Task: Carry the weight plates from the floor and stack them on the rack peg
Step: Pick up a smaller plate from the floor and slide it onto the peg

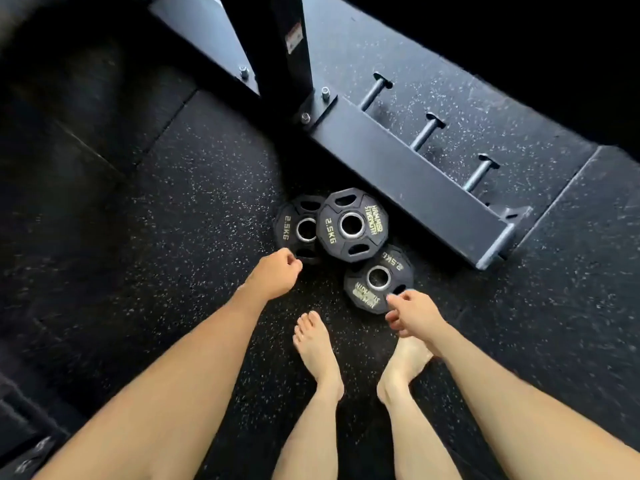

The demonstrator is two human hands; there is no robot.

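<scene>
Floor (173, 220) was speckled rubber matting, with the rack (408, 174) bolted down behind the plates. Its base rail carried three pegs (426, 131), all bare – nothing stacked yet.

Three plates marked 2.5KG lay flat in a cluster just in front of the rail: middle plate (351, 225) overlapped the left plate (298, 230) and the near plate (377, 278). Bare feet (317, 348) stood close behind the pile.

Left hand (277, 271) hovered at the left plate's near edge, fingers loosely curled, holding nothing. Right hand (412, 311) reached at the near plate's rim, fingers partly curled – contact unclear, no grip closed as far as I could tell.

Judgement: step in hand was the first pickup. The middle plate sat on top, so it likely needed to come off first, or the lower ones slid out sideways. Best hooked through a grip slot, not pinched at the rim. Toes were close – a slipped plate could land on them. Then line the centre hole up with a peg before pushing on.
</scene>
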